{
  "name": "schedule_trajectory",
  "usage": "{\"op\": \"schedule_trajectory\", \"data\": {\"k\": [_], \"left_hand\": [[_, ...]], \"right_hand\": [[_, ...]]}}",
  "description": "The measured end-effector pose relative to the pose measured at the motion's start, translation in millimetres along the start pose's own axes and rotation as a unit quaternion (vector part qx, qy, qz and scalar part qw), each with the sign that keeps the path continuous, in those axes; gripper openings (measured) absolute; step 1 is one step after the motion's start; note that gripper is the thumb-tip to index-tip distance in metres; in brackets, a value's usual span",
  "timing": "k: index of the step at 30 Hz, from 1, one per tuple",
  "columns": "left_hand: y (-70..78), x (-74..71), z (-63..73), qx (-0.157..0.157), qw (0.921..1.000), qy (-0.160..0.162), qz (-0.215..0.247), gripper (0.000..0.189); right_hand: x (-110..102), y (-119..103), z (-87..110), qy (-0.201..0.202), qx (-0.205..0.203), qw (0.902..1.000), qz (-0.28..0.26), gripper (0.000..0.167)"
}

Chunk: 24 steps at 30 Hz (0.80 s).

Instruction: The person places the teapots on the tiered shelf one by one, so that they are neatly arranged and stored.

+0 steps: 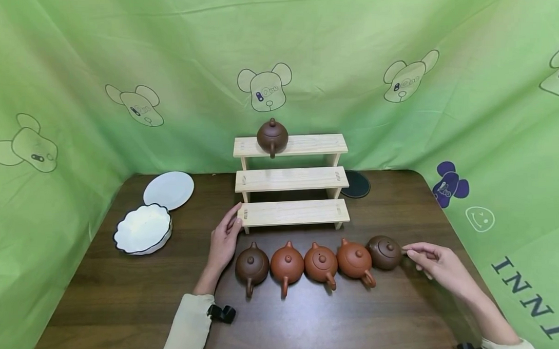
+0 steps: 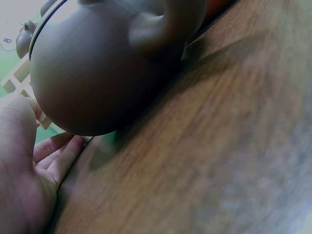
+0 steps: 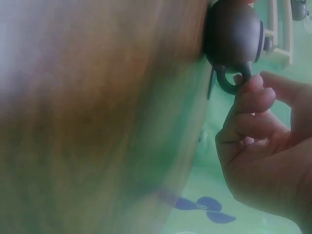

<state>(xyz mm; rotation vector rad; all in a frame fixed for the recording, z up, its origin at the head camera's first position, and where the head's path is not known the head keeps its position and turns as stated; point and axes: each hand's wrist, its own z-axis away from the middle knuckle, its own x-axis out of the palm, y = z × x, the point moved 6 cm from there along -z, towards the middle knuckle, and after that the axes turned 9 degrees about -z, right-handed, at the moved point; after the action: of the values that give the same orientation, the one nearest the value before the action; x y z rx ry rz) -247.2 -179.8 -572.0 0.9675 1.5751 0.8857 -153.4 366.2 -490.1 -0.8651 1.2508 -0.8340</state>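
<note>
With the right hand pinching only its handle, the dark-brown teapot front-right of the three-tier stand could tip against the red-brown teapot beside it, while the left hand, fingers relaxed, touches the stand.

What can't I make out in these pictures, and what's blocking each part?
Head view: part of the dark round disc, behind the wooden rack.
Head view: insides of the six teapots, covered by their lids.
Head view: part of the handle of the rightmost teapot, behind the right grip's fingers.
Left wrist view: part of the nearest dark teapot, cut off by the top edge.
Right wrist view: tabletop detail, lost to blur.
</note>
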Motion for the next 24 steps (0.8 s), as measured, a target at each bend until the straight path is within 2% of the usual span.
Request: {"op": "schedule_trajectory", "data": {"k": [6,10,14,19,24], "left_hand": [[15.9,-2.1,4.3,0.034,0.9991,0.019,-0.016,0.043],[8.0,-1.4,2.7,0.018,0.9996,0.011,-0.017,0.043],[-2.6,-0.7,0.2,0.005,0.9999,0.002,-0.009,0.043],[-4.5,-0.5,-0.9,0.005,0.9999,0.000,-0.010,0.042],[-4.1,-0.3,-0.9,0.007,0.9998,0.002,-0.020,0.043]], "right_hand": [[3,7,7.3,-0.005,0.016,0.9998,-0.007,0.026],[6,14,9.9,-0.032,0.047,0.9973,-0.047,0.026],[9,20,11.6,-0.070,0.068,0.9907,-0.095,0.025],[13,20,12.3,-0.119,0.056,0.9832,-0.126,0.027],[20,20,14.3,-0.161,0.048,0.9696,-0.178,0.035]]}}
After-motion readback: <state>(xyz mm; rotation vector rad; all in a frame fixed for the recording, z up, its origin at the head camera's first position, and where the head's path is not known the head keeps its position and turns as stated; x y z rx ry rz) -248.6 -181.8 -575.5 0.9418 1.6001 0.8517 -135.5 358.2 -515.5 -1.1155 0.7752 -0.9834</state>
